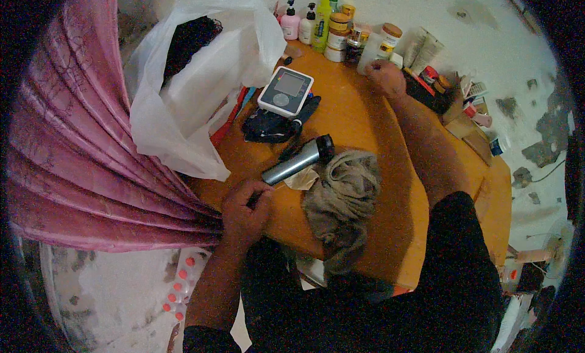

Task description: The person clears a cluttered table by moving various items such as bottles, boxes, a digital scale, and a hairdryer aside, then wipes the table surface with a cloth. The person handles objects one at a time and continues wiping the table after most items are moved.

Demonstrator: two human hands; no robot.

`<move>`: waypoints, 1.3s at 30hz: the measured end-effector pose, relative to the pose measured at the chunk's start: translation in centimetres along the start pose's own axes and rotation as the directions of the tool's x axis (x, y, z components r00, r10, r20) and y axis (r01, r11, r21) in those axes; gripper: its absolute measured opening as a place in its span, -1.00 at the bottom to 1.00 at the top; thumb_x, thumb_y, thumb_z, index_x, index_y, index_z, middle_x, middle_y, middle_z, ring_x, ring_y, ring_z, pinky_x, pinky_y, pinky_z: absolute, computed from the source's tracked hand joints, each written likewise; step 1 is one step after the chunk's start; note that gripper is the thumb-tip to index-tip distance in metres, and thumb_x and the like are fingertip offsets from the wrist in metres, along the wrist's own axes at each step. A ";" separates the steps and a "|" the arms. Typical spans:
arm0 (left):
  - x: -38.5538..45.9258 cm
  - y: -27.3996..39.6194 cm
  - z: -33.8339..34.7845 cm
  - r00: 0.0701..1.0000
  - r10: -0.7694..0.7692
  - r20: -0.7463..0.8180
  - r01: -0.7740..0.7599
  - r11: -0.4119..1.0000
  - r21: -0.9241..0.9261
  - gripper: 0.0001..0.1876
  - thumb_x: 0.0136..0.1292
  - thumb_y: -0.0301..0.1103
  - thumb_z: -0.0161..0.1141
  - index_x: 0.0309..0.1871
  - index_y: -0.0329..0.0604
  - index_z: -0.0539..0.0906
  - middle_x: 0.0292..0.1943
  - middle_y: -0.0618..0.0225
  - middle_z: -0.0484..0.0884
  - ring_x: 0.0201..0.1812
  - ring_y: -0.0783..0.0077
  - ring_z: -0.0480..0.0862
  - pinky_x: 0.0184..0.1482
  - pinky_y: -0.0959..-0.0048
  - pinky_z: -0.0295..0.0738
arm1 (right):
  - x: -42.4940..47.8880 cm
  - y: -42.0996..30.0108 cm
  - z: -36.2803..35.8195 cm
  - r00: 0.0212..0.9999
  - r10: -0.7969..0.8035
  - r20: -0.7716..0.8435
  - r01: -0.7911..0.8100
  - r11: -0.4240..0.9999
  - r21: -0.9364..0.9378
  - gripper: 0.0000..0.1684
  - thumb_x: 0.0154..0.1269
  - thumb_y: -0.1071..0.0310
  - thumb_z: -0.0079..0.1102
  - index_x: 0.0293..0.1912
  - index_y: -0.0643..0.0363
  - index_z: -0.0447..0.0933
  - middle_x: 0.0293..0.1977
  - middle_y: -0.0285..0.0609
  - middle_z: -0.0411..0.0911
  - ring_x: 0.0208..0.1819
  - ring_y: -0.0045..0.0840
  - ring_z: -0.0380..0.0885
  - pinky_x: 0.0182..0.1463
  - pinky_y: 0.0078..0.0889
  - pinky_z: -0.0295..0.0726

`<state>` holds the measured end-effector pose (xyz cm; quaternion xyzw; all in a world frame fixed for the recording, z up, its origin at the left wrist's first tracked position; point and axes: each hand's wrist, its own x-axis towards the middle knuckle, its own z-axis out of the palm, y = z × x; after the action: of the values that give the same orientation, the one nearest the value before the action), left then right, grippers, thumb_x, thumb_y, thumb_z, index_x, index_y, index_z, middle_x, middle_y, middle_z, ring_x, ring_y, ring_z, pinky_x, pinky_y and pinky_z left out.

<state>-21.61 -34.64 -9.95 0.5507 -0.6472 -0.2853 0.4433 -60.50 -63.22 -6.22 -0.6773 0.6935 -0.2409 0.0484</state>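
Observation:
My left hand (247, 211) is closed at the table's near left edge, where the folds of a pink curtain (91, 152) gather tightly into it. Just beyond its knuckles lies a silver metal flashlight (292, 164) with a black head. At the far side, my right hand (387, 80) has curled fingers around the lower part of a whitish translucent bottle (371, 51), which tilts among several jars. The fingertips there are partly hidden. Between my arms, a crumpled grey-brown cloth (345, 188) hangs over the table's front edge.
A white plastic bag (192, 110) with black lacy fabric (189, 44) stands on the left. Near it, a blood pressure monitor (286, 91) rests on a black cuff (269, 126). Pump bottles (290, 24), cosmetic jars (338, 37) and tubes (422, 49) line the wooden table's (393, 206) back edge.

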 end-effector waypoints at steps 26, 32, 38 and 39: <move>-0.4 -4.2 0.8 1.000 0.025 0.011 -0.024 0.993 -0.119 -0.91 0.30 -0.39 0.25 -0.20 -0.18 0.63 -0.29 0.36 0.64 -0.19 0.46 0.61 -0.06 0.43 0.52 | -17.8 -0.8 -8.0 0.980 -0.077 0.183 0.029 0.968 0.248 -0.70 0.38 0.26 0.27 -0.01 0.25 0.66 -0.16 -0.04 0.70 -0.07 -0.39 0.67 0.04 -0.34 0.61; 0.1 -5.8 1.5 0.998 0.063 0.021 -0.056 0.968 -0.245 -0.93 0.35 -0.40 0.22 -0.20 -0.18 0.62 -0.34 0.43 0.59 -0.29 0.52 0.56 -0.18 0.48 0.49 | -38.2 -0.7 -16.1 0.994 0.018 0.108 -0.054 0.938 0.343 -0.74 0.40 0.32 0.27 -0.05 0.30 0.67 -0.18 -0.15 0.70 -0.09 -0.48 0.63 0.03 -0.39 0.59; 0.2 -4.4 0.8 0.995 0.027 0.096 0.001 0.960 -0.280 -0.96 0.37 -0.44 0.20 -0.20 -0.17 0.63 -0.36 0.45 0.59 -0.38 0.59 0.52 -0.31 0.57 0.42 | -54.0 -0.7 -16.6 0.901 0.433 -0.019 -0.371 0.793 0.483 -0.78 0.41 0.36 0.22 -0.08 0.29 0.68 -0.20 -0.08 0.69 -0.10 -0.42 0.65 0.02 -0.41 0.59; 0.1 -4.0 1.1 0.995 0.082 0.050 -0.068 0.968 -0.243 -0.96 0.37 -0.45 0.20 -0.19 -0.18 0.64 -0.36 0.46 0.58 -0.38 0.59 0.51 -0.30 0.57 0.42 | -56.1 -0.6 -16.0 0.880 0.472 -0.057 -0.387 0.781 0.491 -0.78 0.40 0.35 0.22 -0.08 0.27 0.68 -0.21 -0.06 0.69 -0.10 -0.37 0.67 0.04 -0.39 0.60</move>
<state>-20.80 -35.81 -13.81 0.4592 -0.6411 -0.3610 0.4977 -61.84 -4.89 -6.43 -0.4448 0.7527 -0.4417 0.2013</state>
